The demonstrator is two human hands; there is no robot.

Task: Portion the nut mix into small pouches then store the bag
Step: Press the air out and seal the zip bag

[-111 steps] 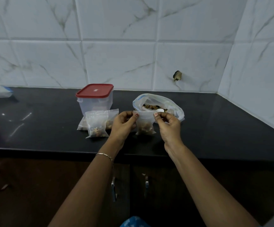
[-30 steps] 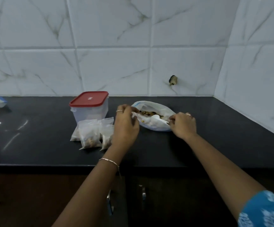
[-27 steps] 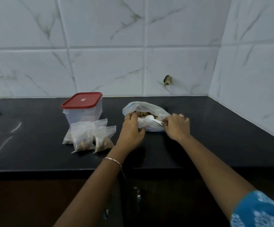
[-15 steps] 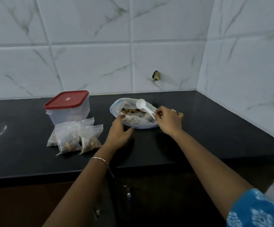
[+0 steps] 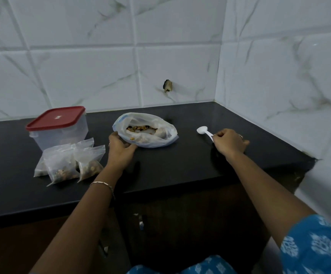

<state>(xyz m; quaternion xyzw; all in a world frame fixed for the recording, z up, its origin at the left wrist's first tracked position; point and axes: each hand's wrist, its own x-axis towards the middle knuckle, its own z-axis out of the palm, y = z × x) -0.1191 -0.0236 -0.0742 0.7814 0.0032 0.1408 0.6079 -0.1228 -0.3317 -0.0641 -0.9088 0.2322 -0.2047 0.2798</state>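
Note:
The clear plastic bag of nut mix (image 5: 150,138) lies open on the black counter (image 5: 180,163), nuts showing inside. My left hand (image 5: 120,148) holds the bag's near left edge. To the right of the bag, my right hand (image 5: 228,143) pinches the handle of a small white scoop (image 5: 204,131), whose bowl is low over or on the counter. Three small clear pouches (image 5: 69,165) with nuts in them lie together on the left.
A clear tub with a red lid (image 5: 58,125) stands behind the pouches. White marble tile walls close the back and the right corner (image 5: 218,76). The counter's front edge (image 5: 160,186) runs above dark cabinet doors.
The third pouch has joined the pile on the left. My right hand lifted the white scoop out of the nut bag and carried it right, down to the counter. My left hand stays at the bag.

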